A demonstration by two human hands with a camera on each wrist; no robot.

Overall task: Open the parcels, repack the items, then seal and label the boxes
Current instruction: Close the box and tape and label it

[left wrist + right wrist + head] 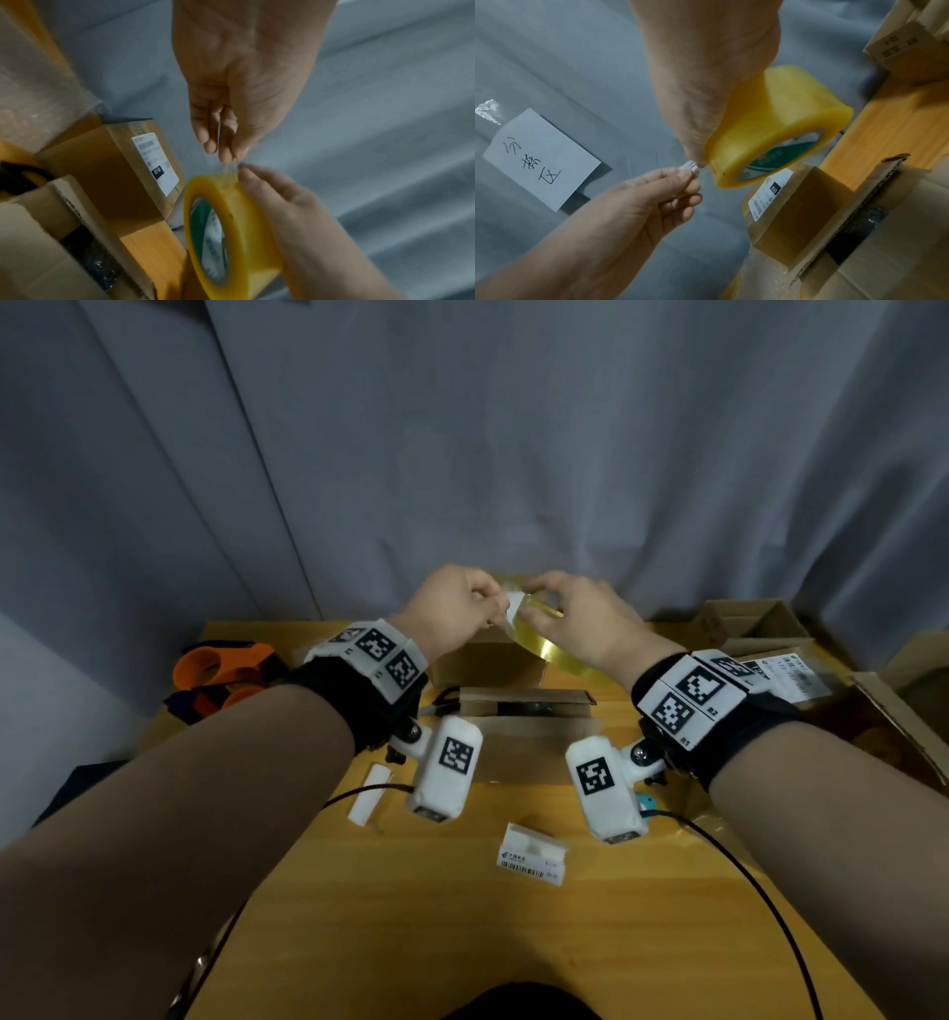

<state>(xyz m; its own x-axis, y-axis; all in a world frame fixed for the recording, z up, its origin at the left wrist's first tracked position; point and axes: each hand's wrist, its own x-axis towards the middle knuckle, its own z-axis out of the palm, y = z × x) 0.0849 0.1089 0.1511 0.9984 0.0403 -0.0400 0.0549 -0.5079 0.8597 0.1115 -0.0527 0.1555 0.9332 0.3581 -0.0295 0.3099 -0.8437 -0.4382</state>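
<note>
Head view: Both hands were raised above the far edge of the yellow wooden desk (411,916). The right hand (575,618) gripped the yellow translucent roll of packing tape (544,649). The left hand (452,603) pinched the tape's loose clear end (513,608). Below the hands stood a closed brown cardboard box (488,660), and nearer the person an open brown cardboard box (529,706). An orange and dark blue tape dispenser (221,675) lay at the left of the desk. A white barcode label (531,855) lay on the near part of the desk. A grey curtain (462,428) hung behind.

Left wrist view: The left hand (241,87) held the clear end (227,166) between thumb and fingertips (210,146). The right hand (287,207) was curled round the tape roll (231,223), which showed a green and white core. The closed box (107,178) carried a white shipping label (156,162).

Right wrist view: The right hand (700,81) clasped the roll (777,125) from above. The left hand (654,199) pinched the clear end (690,167) just beside the roll. A white paper note with handwritten characters (541,158) was fixed to the curtain (577,60).
</note>
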